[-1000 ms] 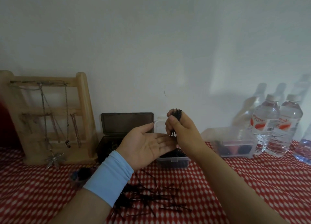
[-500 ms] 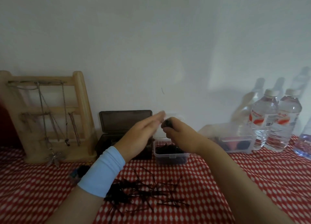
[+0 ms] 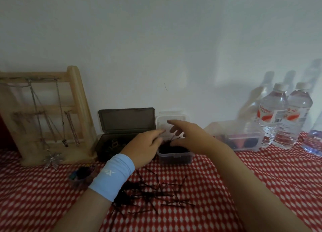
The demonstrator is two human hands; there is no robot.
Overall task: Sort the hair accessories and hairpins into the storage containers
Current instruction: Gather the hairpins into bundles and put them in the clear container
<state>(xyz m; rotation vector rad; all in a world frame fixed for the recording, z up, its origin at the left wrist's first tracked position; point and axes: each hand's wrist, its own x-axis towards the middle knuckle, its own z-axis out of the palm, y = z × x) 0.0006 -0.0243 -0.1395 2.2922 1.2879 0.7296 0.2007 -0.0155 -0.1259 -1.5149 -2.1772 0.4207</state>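
Both hands are over the small clear tub [image 3: 175, 157] at the back of the table [image 3: 261, 170]. The right hand [image 3: 190, 135] hovers just above it, fingers spread wide and holding nothing, with the thumb low near the dark hairpins [image 3: 167, 147] heaped inside. A few pins poke up beneath the palm. The left hand [image 3: 144, 145] is at the tub's left rim, fingers loosely extended toward it; nothing shows in its grasp, though the fingertips are blurred. A light blue wristband [image 3: 113, 176] wraps that wrist.

The tub's lid [image 3: 163, 122] stands upright behind it against the wall. Nearer the person, between the two forearms, a loose scatter of black pins [image 3: 156, 193] lies on the red and white checked cloth. To their left lies a small clump of coloured hair ties [image 3: 81, 172].

Left of the tub sits a dark box [image 3: 111, 144], its lid raised. Beyond that is a wooden stand [image 3: 78, 106] hung with necklaces [image 3: 59, 109]. To the right there is a larger clear container [image 3: 244, 137] with dark items inside, then two water bottles [image 3: 272, 116] by the wall.
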